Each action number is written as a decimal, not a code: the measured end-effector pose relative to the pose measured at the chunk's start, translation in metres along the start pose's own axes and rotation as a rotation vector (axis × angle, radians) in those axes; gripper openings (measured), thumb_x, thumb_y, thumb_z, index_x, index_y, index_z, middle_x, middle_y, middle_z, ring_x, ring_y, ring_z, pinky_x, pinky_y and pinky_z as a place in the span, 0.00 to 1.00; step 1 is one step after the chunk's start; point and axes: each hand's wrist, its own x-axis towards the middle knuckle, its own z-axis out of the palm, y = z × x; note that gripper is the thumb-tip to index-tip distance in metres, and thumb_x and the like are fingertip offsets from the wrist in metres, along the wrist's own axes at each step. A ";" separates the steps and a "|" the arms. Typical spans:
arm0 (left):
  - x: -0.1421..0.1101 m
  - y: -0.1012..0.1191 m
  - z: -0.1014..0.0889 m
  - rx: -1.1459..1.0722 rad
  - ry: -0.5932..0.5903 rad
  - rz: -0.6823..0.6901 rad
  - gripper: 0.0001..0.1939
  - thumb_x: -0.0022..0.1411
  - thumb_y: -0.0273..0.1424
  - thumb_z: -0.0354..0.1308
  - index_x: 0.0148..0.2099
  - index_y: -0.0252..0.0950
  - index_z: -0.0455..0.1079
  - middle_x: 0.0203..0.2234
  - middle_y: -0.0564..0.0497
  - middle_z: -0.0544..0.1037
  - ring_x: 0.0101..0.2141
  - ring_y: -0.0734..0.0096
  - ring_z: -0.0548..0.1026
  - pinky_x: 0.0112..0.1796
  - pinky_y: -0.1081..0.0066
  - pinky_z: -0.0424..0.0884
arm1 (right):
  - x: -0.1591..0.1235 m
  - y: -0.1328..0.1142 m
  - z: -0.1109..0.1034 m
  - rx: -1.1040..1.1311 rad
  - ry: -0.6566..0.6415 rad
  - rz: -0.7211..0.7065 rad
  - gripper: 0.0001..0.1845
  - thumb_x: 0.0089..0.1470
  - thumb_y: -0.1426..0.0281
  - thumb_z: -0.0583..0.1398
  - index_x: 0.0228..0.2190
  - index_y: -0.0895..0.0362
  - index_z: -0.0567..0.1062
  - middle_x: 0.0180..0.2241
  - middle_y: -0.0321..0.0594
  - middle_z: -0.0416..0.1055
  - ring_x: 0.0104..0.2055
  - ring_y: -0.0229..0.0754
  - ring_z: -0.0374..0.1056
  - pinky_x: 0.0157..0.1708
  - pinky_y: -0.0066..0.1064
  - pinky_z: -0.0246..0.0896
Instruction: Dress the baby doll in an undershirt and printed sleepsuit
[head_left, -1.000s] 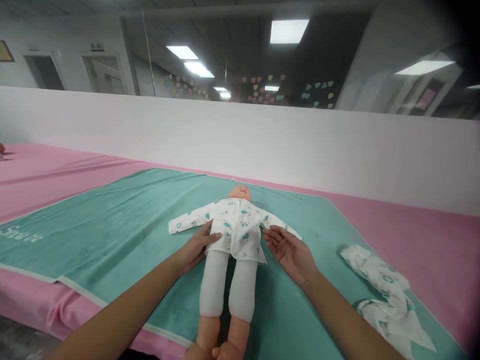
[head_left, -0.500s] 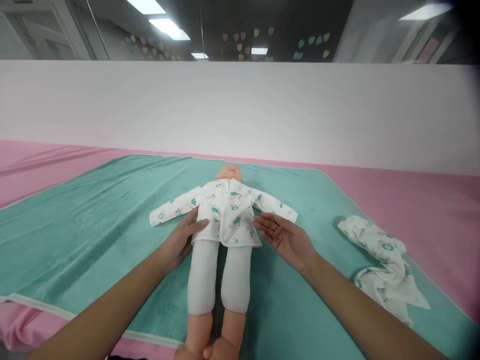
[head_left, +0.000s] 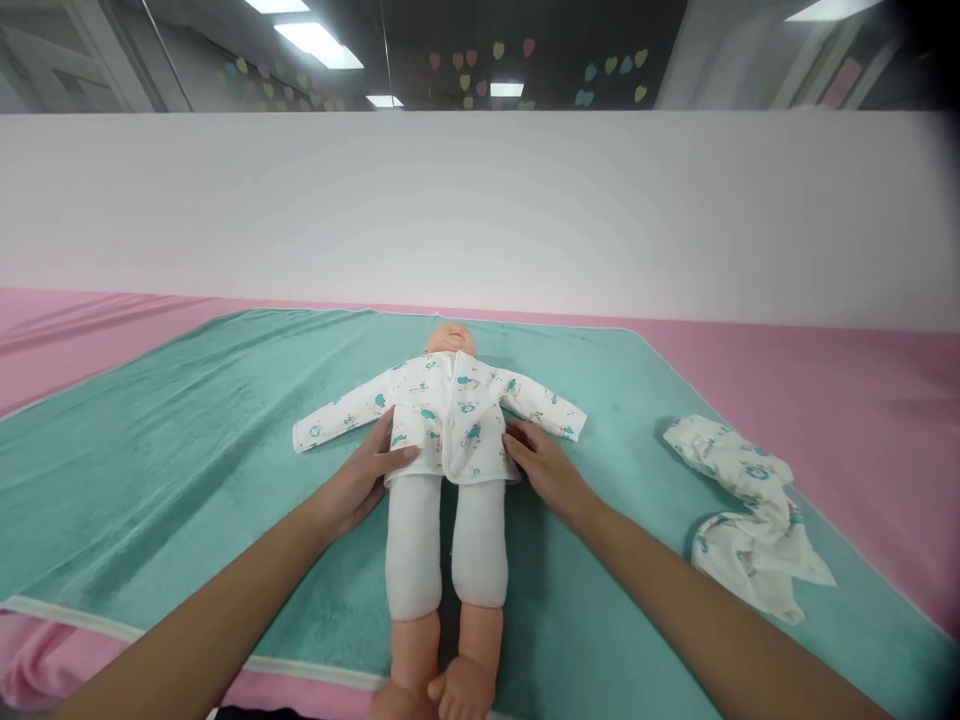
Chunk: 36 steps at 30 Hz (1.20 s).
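A baby doll [head_left: 450,340] lies on its back, with its head at the far end and its bare vinyl feet towards me. It wears a white jacket with teal print [head_left: 450,420], its sleeves spread out, and white padded leg covers [head_left: 446,545]. My left hand [head_left: 364,475] lies flat against the jacket's lower left side, fingers apart. My right hand [head_left: 540,465] rests at the jacket's lower right edge, its fingertips touching the cloth. Neither hand grips anything.
The doll lies on a teal towel [head_left: 187,480] over a pink sheet [head_left: 825,370]. A bunched white printed garment [head_left: 742,510] lies on the towel's right side. A white wall [head_left: 480,210] runs behind, with glass and paper hearts above it.
My view has levelled and tilted downward. My right hand has moved in against the jacket's edge, and my left hand stays on the jacket. The doll has not visibly moved.
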 end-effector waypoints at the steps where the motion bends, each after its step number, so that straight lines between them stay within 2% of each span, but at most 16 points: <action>1: 0.000 0.000 0.002 -0.009 0.003 -0.001 0.36 0.56 0.32 0.56 0.63 0.48 0.45 0.57 0.48 0.61 0.53 0.55 0.64 0.48 0.61 0.67 | -0.003 -0.005 0.004 0.062 -0.063 -0.024 0.23 0.52 0.57 0.56 0.49 0.50 0.66 0.49 0.39 0.65 0.50 0.45 0.61 0.50 0.42 0.55; 3: -0.001 0.001 0.005 -0.033 0.008 0.001 0.36 0.56 0.32 0.56 0.63 0.50 0.43 0.58 0.49 0.59 0.53 0.56 0.64 0.49 0.61 0.66 | -0.010 -0.014 0.011 0.175 -0.178 -0.072 0.27 0.52 0.59 0.56 0.54 0.49 0.59 0.54 0.39 0.60 0.54 0.45 0.58 0.52 0.41 0.53; 5: 0.001 0.001 0.009 -0.057 0.011 0.012 0.36 0.57 0.33 0.55 0.63 0.51 0.42 0.58 0.49 0.58 0.52 0.57 0.64 0.49 0.60 0.66 | -0.015 -0.020 0.014 0.226 -0.204 -0.115 0.33 0.51 0.60 0.58 0.57 0.47 0.54 0.58 0.38 0.54 0.58 0.44 0.52 0.55 0.41 0.50; 8: 0.009 0.000 0.015 -0.070 -0.003 0.028 0.36 0.57 0.34 0.55 0.63 0.51 0.42 0.58 0.49 0.58 0.51 0.57 0.66 0.49 0.59 0.65 | -0.017 -0.019 0.011 0.255 -0.144 -0.128 0.41 0.48 0.61 0.61 0.58 0.46 0.47 0.60 0.36 0.47 0.60 0.44 0.47 0.57 0.42 0.46; 12: 0.035 0.000 0.026 -0.050 -0.057 0.049 0.36 0.56 0.34 0.56 0.63 0.49 0.44 0.58 0.48 0.59 0.51 0.57 0.66 0.49 0.58 0.65 | -0.009 -0.010 -0.003 0.317 -0.098 -0.120 0.47 0.44 0.63 0.63 0.59 0.45 0.43 0.60 0.37 0.49 0.58 0.46 0.51 0.55 0.44 0.51; 16: 0.063 -0.001 0.038 -0.048 -0.078 0.090 0.35 0.55 0.34 0.57 0.62 0.48 0.46 0.58 0.48 0.59 0.51 0.58 0.67 0.48 0.61 0.66 | 0.007 0.002 -0.020 0.274 0.010 -0.128 0.46 0.44 0.61 0.63 0.58 0.46 0.45 0.59 0.38 0.50 0.58 0.46 0.53 0.55 0.43 0.52; 20: 0.075 -0.007 0.039 -0.030 -0.046 0.099 0.34 0.54 0.36 0.58 0.61 0.44 0.50 0.57 0.45 0.60 0.50 0.56 0.67 0.44 0.64 0.70 | 0.018 0.008 -0.037 -0.029 0.089 -0.180 0.40 0.43 0.59 0.63 0.56 0.50 0.55 0.57 0.41 0.55 0.57 0.46 0.54 0.53 0.41 0.52; 23: 0.075 -0.011 0.031 0.070 0.056 0.061 0.33 0.53 0.39 0.58 0.60 0.44 0.52 0.57 0.45 0.59 0.50 0.56 0.67 0.41 0.67 0.71 | 0.017 0.000 -0.056 -0.436 0.171 -0.249 0.28 0.48 0.57 0.58 0.51 0.50 0.62 0.53 0.40 0.61 0.54 0.46 0.57 0.51 0.40 0.54; 25: 0.073 -0.011 0.026 0.179 0.115 0.071 0.31 0.54 0.42 0.56 0.59 0.44 0.55 0.57 0.47 0.61 0.51 0.57 0.66 0.42 0.68 0.70 | 0.012 -0.010 -0.075 -0.784 0.308 -0.248 0.19 0.53 0.60 0.54 0.47 0.51 0.67 0.49 0.39 0.65 0.52 0.45 0.58 0.50 0.38 0.52; 27: 0.072 -0.012 0.021 0.296 0.146 0.117 0.28 0.56 0.44 0.53 0.57 0.42 0.58 0.55 0.47 0.63 0.52 0.58 0.65 0.46 0.67 0.67 | 0.004 -0.015 -0.099 -1.131 0.477 -0.133 0.15 0.55 0.65 0.51 0.43 0.54 0.69 0.46 0.43 0.67 0.51 0.46 0.58 0.50 0.38 0.49; 29: 0.073 -0.013 0.017 0.390 0.164 0.159 0.26 0.57 0.44 0.51 0.55 0.39 0.59 0.54 0.46 0.64 0.51 0.58 0.65 0.47 0.65 0.65 | -0.007 -0.015 -0.123 -1.403 0.632 0.064 0.13 0.52 0.69 0.53 0.40 0.58 0.70 0.43 0.48 0.67 0.50 0.50 0.58 0.51 0.44 0.45; 31: 0.075 -0.016 0.013 0.450 0.189 0.186 0.25 0.57 0.45 0.50 0.54 0.38 0.59 0.53 0.45 0.65 0.49 0.58 0.66 0.47 0.63 0.65 | -0.018 -0.011 -0.141 -1.523 0.718 0.295 0.13 0.49 0.70 0.54 0.38 0.61 0.70 0.41 0.50 0.67 0.48 0.53 0.59 0.48 0.47 0.46; 32: 0.076 -0.018 0.010 0.470 0.208 0.205 0.25 0.57 0.45 0.50 0.54 0.38 0.59 0.53 0.44 0.65 0.49 0.58 0.66 0.46 0.63 0.65 | -0.024 -0.008 -0.148 -1.528 0.720 0.375 0.14 0.49 0.69 0.54 0.38 0.61 0.70 0.41 0.51 0.67 0.47 0.54 0.60 0.46 0.47 0.48; 33: 0.076 -0.020 0.008 0.486 0.226 0.235 0.25 0.57 0.44 0.50 0.53 0.37 0.59 0.52 0.43 0.65 0.49 0.58 0.66 0.46 0.62 0.64 | -0.031 -0.005 -0.153 -1.528 0.748 0.402 0.16 0.49 0.67 0.54 0.40 0.61 0.69 0.43 0.52 0.66 0.47 0.54 0.60 0.44 0.46 0.50; 36: 0.074 -0.023 0.003 0.533 0.270 0.378 0.22 0.56 0.43 0.51 0.50 0.37 0.61 0.48 0.42 0.66 0.49 0.55 0.64 0.47 0.58 0.63 | -0.048 -0.004 -0.164 -1.412 0.873 0.366 0.24 0.53 0.59 0.50 0.48 0.58 0.62 0.50 0.53 0.59 0.49 0.53 0.59 0.42 0.42 0.54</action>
